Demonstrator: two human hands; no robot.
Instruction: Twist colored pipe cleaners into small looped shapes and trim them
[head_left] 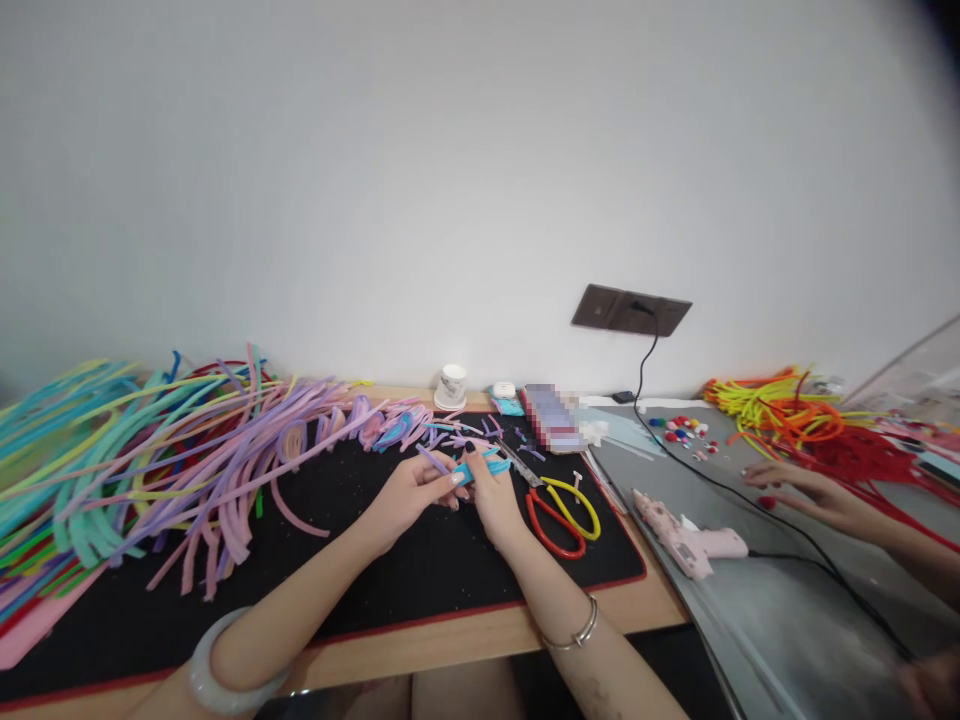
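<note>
The left hand [412, 495] and right hand [491, 492] — both closed around blue fuzzy stems [476, 468] — meet over the black mat [405, 580], above its middle, left of the scissors [555, 510].

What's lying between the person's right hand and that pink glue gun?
In the head view, red-and-yellow-handled scissors lie between the right hand and glue gun, then the black mat's red edge.
</note>
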